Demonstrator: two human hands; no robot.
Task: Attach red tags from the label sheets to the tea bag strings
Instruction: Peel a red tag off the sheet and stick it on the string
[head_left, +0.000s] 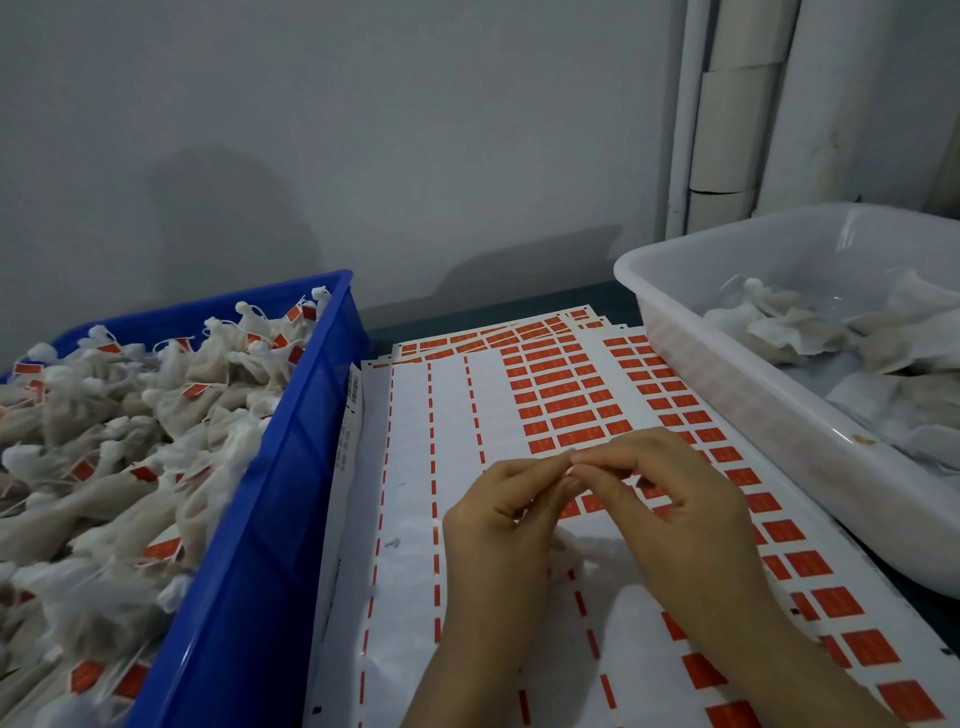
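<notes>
White label sheets (457, 415) with rows of red tags (566, 400) lie on the table between two bins. Above the front sheet my left hand (498, 525) and my right hand (670, 499) meet at the fingertips, pinching something small between them; only a sliver of it shows, so I cannot tell if it is a tag, a string or both. A white tea bag (587, 566) lies on the sheet under my hands, mostly hidden by them.
A blue crate (291, 467) at the left is heaped with tea bags bearing red tags (130, 415). A white tub (727, 374) at the right holds untagged tea bags (810, 322). A grey wall and white pipes stand behind.
</notes>
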